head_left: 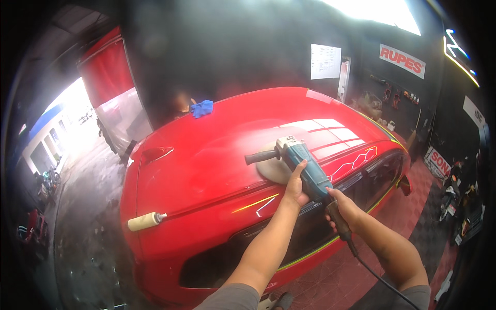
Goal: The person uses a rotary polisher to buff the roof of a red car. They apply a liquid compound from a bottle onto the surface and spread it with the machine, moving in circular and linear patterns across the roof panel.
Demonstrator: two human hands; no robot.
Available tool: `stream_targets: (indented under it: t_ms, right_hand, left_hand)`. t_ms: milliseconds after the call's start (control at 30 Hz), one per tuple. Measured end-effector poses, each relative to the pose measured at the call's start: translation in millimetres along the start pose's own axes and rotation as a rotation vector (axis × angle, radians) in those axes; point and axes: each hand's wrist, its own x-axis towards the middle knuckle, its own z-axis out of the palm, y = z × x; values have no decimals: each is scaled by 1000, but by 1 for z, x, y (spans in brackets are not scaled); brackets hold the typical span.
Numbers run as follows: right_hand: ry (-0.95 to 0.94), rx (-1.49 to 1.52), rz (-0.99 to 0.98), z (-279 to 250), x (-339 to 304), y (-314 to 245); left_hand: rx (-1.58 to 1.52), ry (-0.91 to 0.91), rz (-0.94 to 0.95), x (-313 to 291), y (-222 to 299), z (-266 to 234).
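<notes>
A teal and grey rotary polisher [308, 168] rests on the red car's roof [217, 150], its round pale pad [274, 170] against the paint near the side edge. My left hand [297, 188] is closed around the polisher's body, thumb along the top. Behind it, my right hand [345, 211] grips the dark rear handle, from which a black cord [374, 274] runs down past my right forearm. The black side handle [262, 156] sticks out to the left with no hand on it. A cream bottle with a nozzle [145, 221] lies at the roof's left end.
Across the car, a person [182, 102] is partly visible beside a blue cloth [202, 108] on the roof. Tools hang on the dark wall at right, above a cluttered corner. An open doorway [77, 111] lets in daylight at left. Red and black tiles [330, 274] cover the floor.
</notes>
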Motion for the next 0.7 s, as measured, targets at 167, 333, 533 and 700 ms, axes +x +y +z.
stream_targets:
  t_ms: [167, 333, 533, 700]
  right_hand:
    - [-93, 97, 26, 5, 33, -4]
    - [-199, 148, 54, 32, 48, 2]
    - [-121, 145, 20, 38, 43, 1]
    - [-125, 112, -7, 45, 42, -1]
  left_hand:
    - [44, 55, -4, 16, 11, -9]
    - [85, 8, -18, 4, 31, -26]
    - [118, 67, 7, 0, 34, -18]
    - [143, 98, 25, -7, 47, -18]
